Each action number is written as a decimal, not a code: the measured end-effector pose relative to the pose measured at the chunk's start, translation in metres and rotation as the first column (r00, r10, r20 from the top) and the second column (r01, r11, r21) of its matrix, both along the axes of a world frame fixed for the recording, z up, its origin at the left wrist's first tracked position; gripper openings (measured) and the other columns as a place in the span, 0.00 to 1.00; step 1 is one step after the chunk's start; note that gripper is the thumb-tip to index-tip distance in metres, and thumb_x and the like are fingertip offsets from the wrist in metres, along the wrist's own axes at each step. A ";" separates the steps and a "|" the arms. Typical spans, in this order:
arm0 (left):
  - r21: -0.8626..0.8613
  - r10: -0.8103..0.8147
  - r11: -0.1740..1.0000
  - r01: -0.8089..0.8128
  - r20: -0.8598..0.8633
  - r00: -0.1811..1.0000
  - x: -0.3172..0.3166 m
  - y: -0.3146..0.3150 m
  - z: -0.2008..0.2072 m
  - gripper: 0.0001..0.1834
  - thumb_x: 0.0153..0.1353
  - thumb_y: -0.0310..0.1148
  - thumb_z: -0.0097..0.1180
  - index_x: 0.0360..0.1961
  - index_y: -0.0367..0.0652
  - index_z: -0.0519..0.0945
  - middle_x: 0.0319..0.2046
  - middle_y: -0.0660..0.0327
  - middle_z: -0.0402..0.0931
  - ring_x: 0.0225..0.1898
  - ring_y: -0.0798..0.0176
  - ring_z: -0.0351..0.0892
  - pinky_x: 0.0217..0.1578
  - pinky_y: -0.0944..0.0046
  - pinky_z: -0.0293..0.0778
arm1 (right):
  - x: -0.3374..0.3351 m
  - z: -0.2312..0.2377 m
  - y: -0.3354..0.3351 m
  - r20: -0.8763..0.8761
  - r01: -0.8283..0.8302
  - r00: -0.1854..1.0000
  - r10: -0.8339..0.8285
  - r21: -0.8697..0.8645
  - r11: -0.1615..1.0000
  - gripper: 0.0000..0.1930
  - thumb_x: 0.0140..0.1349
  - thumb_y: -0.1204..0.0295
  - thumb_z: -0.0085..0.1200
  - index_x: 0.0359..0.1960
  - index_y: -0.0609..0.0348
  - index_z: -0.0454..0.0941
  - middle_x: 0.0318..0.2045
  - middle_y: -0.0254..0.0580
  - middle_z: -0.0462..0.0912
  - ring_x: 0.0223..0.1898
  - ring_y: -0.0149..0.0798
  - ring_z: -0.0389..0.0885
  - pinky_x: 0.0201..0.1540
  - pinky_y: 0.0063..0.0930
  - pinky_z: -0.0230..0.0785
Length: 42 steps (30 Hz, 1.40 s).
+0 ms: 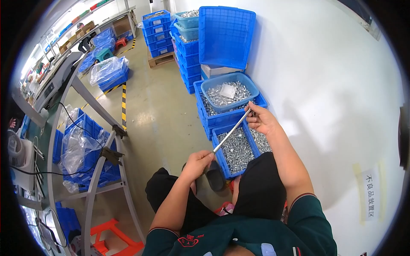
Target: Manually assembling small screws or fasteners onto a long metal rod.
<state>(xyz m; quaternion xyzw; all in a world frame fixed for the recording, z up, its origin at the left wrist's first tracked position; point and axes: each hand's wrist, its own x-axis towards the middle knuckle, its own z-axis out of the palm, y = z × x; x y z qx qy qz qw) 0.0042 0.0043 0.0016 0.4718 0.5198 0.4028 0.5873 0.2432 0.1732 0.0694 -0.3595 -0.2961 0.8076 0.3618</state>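
Head view: one slim metal rod (pixel 231 131), slanted between both hands above the near blue bin (pixel 220 158); near end left, far end right. Left hand (pixel 198 164): closed round the near end. Right hand (pixel 261 119): fingers bent in a pinch at the far end (whether a small part sits between them, cannot tell). Handling, as judged: firm left grip, lighter right pinch, rod held steady and clear of the bin rims. Beneath: small metal parts (pixel 239 155) filling the near bin. Farther: light-blue tray (pixel 226 108), more metal parts, white card (pixel 228 91) on top; blue crate (pixel 208 120) below it. Right: white wall (pixel 299 64).
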 end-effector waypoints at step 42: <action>0.016 0.058 0.998 -0.057 -0.035 0.998 0.000 -0.003 0.008 0.13 0.59 0.37 0.49 0.29 0.37 0.78 0.16 0.69 0.66 0.21 0.75 0.63 0.23 0.72 0.60 | -0.003 -0.005 -0.001 -0.227 -0.015 0.974 -0.004 -0.082 0.997 0.14 0.58 0.59 0.55 0.31 0.58 0.74 0.15 0.28 0.65 0.14 0.20 0.58 0.11 0.10 0.47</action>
